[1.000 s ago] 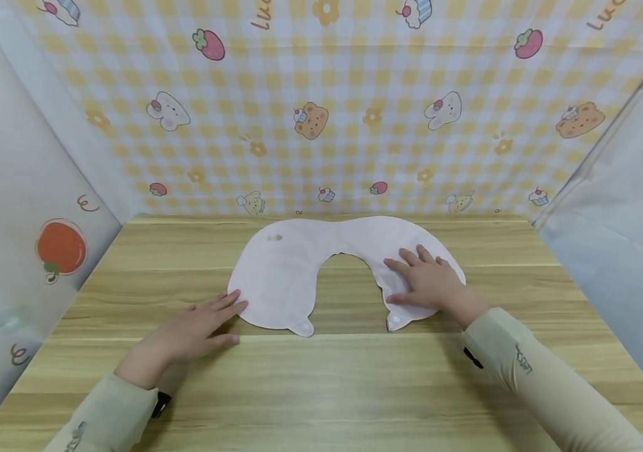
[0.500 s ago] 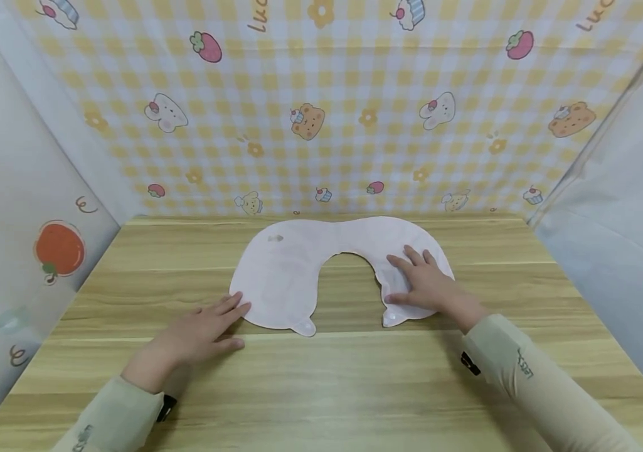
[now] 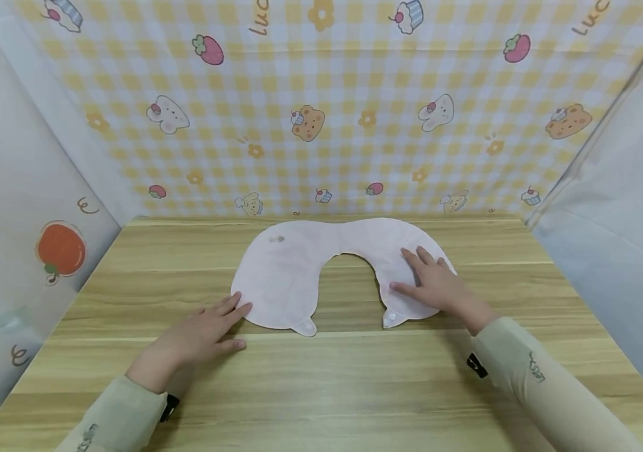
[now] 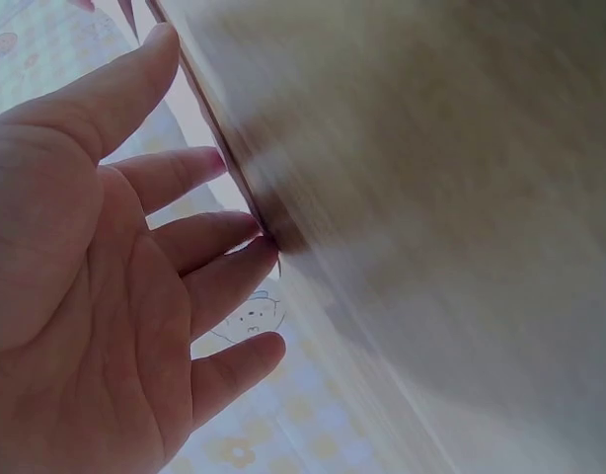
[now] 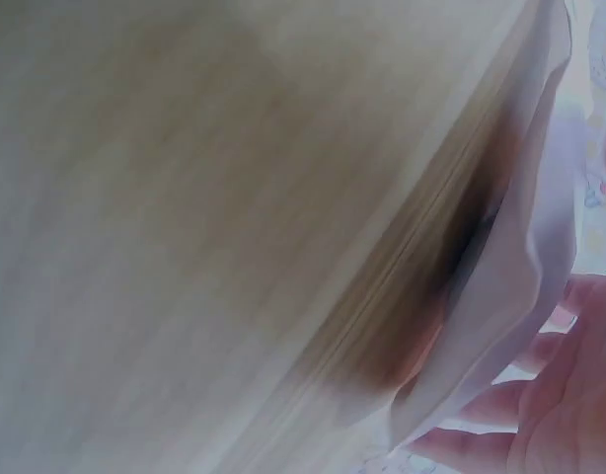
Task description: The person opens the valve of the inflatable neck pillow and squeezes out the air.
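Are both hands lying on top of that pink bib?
No: the right hand lies flat on the bib, but the left hand rests on the table, only its fingertips at the bib's edge.

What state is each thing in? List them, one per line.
bib: spread flat on the table, ends apart, unsnapped.
snap tabs: lying open, toward the person.
left hand: flat, fingers touching the bib's edge.
right hand: flat, pressing on the bib's right lobe.
table: bearing the bib.

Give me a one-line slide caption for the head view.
Right hand flat on pale pink U-shaped bib; left hand touching its edge on wooden table.
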Available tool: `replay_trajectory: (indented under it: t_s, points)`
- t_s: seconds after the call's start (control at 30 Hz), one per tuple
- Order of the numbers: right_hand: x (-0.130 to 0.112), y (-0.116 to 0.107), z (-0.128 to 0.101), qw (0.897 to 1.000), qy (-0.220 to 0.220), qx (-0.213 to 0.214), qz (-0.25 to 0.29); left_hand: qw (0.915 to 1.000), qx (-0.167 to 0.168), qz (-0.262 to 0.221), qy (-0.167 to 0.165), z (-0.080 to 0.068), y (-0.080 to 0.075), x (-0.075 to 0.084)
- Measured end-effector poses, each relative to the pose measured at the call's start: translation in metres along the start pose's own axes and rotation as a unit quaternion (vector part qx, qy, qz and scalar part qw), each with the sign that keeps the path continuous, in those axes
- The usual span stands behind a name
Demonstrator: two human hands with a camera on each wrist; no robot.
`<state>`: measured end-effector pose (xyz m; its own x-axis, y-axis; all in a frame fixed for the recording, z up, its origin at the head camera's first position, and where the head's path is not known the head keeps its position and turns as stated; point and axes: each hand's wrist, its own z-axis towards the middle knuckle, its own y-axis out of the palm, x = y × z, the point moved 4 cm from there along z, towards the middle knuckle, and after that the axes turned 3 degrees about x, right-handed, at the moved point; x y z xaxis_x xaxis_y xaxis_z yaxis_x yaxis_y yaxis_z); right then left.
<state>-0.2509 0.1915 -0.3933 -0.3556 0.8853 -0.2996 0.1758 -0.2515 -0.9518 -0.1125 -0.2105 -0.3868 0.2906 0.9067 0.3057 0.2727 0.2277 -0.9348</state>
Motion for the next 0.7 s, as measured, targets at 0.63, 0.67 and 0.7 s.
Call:
replay_trajectory:
  t_s: [0.63, 0.67, 0.7]
  points:
    - [0.068, -0.008, -0.036, 0.998, 0.032, -0.048, 0.012, 0.9988, 0.031, -0.022, -0.03, -0.025, 0.002, -0.027]
    - [0.071, -0.009, -0.039, 0.998, 0.039, -0.048, 0.007, 0.9986, 0.035, -0.022, -0.034, -0.027, 0.001, -0.03]
    - [0.074, -0.01, -0.041, 0.998, 0.044, -0.047, 0.002, 0.9983, 0.039, -0.02, -0.038, -0.029, 0.0, -0.033]
